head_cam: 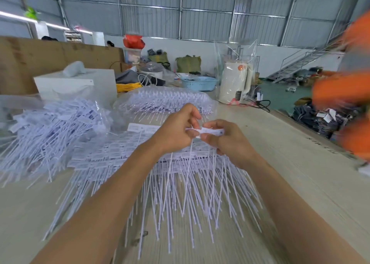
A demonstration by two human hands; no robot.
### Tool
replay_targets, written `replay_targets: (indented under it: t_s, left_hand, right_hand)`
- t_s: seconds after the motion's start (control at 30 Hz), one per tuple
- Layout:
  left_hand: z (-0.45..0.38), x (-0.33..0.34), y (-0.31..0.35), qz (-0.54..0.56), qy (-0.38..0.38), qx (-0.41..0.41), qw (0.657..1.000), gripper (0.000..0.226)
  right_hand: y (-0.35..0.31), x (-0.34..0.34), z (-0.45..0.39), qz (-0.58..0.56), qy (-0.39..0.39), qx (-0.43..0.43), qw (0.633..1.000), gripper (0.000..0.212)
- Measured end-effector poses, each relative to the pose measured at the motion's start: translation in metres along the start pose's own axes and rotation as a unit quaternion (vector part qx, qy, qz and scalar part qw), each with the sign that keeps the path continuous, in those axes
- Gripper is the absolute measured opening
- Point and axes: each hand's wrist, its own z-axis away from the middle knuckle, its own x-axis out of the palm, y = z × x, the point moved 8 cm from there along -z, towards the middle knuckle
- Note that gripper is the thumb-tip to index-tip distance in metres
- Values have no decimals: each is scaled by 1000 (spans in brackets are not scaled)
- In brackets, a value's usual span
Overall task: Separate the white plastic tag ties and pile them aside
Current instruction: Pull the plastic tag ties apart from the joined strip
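Observation:
Both hands meet above the middle of the table. My left hand (176, 127) and my right hand (228, 139) pinch the two ends of a short strip of joined white tag ties (208, 131), whose thin tails hang down between my wrists. Beneath the hands lies a broad layer of joined tag ties (180, 183), labels toward the far side and tails fanned toward me. A loose heap of separated tag ties (50, 131) lies to the left.
A clear bag of tag ties (166, 100) lies behind the hands, and a white box (80, 83) stands at the back left. Farther back are a bagged white kettle (236, 83) and a blue basket (198, 82). A blurred person in orange (344, 95) stands at the table's right edge.

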Motion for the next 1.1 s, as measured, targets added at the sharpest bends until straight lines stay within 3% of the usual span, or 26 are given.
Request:
replay_targets:
  t_s: [0.07, 0.2, 0.33, 0.57, 0.73, 0.83, 0.97, 1.03, 1.1]
  left_hand:
    - [0, -2, -3, -6, 11, -7, 1000, 34]
    - [-3, -3, -19, -71, 11, -63, 995, 8]
    - [-3, -5, -25, -75, 24, -83, 993, 32]
    - [-3, -3, -18, -210, 30, -107, 971, 41]
    - [-1, 3, -29, 19, 2, -186, 982, 48]
    - [-6, 2, -19, 43, 11, -170, 984, 48]
    - [-5, 4, -14, -3, 9, -168, 986, 45]
    - [3, -8, -36, -87, 19, -209, 974, 34]
    - [14, -19, -55, -116, 38, -250, 961, 36]
  right_hand:
    - [3, 0, -1, 2, -9, 6, 1000, 10]
    - [-2, -9, -4, 28, 43, -25, 998, 6]
    - [-10, -6, 0, 26, 49, -66, 996, 7]
    - [-14, -4, 1, 103, 87, -99, 986, 9]
    - [-50, -1, 23, 227, 146, -314, 910, 6]
    - [-54, -15, 21, 144, 134, -317, 928, 7]
    - [-51, -21, 19, 62, 101, -239, 964, 18]
    - [-48, -50, 20, -61, 146, -197, 968, 18]
    - [-41, -93, 18, -218, 205, -161, 940, 17]
